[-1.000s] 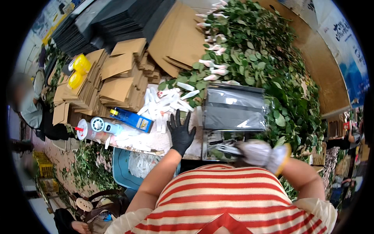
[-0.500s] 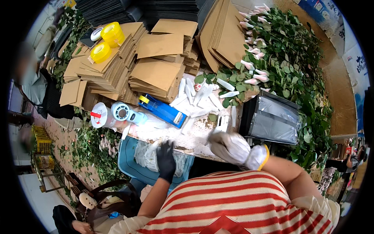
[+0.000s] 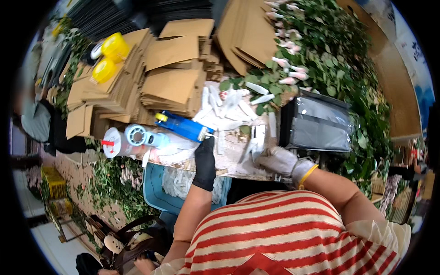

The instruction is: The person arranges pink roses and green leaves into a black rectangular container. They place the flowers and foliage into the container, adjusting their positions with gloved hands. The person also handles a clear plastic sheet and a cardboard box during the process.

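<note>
My left hand (image 3: 205, 160), in a black glove, reaches over the table's front edge. Its fingertips are pressed together at the cutting end of a blue tape dispenser (image 3: 181, 125) with a yellow roll; what they pinch is too small to name. My right hand (image 3: 277, 161), in a white glove with a yellow cuff, is curled closed at the front edge. Its fingers sit against the near end of a pale, narrow tool (image 3: 258, 137), and what is inside them is hidden. White mesh bud sleeves (image 3: 229, 107) lie heaped beyond both hands.
Stacked cardboard sheets (image 3: 172, 87) and yellow tape rolls (image 3: 114, 48) stand at the back left. A light-blue handheld fan (image 3: 136, 134) lies beside a lidded cup (image 3: 112, 143). A blue bin (image 3: 153, 190) hangs below the edge. Right are a black box (image 3: 316, 123) and leafy rose stems (image 3: 339, 64).
My left hand has risen from over the blue bin to the dispenser's cutting end. The right hand, blurred before, has shifted slightly and is steadier. The whole view has shifted a little.
</note>
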The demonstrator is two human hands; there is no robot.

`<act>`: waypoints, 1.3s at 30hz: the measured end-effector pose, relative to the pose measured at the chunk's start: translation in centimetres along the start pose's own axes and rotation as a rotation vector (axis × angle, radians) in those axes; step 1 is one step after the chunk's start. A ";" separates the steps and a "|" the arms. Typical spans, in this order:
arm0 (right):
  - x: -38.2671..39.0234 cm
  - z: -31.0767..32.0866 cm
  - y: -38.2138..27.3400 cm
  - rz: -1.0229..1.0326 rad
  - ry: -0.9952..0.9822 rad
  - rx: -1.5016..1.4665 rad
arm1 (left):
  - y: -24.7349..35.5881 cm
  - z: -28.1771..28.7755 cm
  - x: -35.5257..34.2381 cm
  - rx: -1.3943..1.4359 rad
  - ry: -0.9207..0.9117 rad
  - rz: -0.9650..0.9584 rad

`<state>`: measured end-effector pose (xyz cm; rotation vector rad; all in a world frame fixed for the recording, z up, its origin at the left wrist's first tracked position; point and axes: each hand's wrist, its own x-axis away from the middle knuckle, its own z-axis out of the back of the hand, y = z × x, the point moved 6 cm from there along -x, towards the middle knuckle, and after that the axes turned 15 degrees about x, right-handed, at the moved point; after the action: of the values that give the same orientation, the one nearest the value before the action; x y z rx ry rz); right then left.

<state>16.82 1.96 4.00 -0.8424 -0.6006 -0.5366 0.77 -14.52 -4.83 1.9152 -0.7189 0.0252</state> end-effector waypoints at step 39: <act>13.1 2.2 24.2 -0.134 0.513 0.626 | 2.7 -55.7 6.2 -1.259 -1.157 -0.807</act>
<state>41.24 14.51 1.42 -0.0595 -0.3162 -0.6114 21.02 28.55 24.90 0.6884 -0.3800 -1.7038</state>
